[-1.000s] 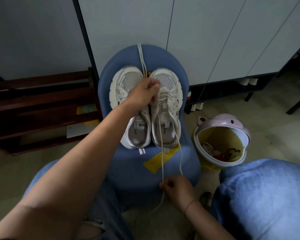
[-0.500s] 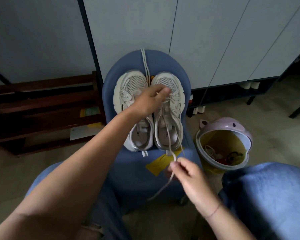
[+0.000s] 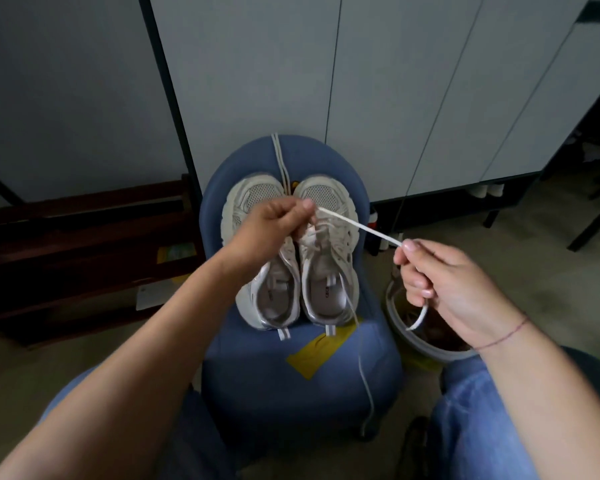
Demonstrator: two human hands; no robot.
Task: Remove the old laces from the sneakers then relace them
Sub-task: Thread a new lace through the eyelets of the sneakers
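Fingers [image 3: 417,271] of the right hand [image 3: 444,282] are curling around a flat white lace [image 3: 361,231], drawing it taut. The left hand [image 3: 267,230] is pinching the same lace above the right-side sneaker [image 3: 328,271], likely steadying it while an eyelet is being worked. Both pale mesh sneakers are lying toes-away on a rounded, padded blue chair [image 3: 291,382], with the left-side sneaker [image 3: 267,296] touching its pair. A second lace [image 3: 279,157] is draping over the chair back.

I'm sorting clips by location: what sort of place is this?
Probably a home entryway: tall pale cabinet doors, a dark wooden rack at left, and a small blue chair holding sneakers.
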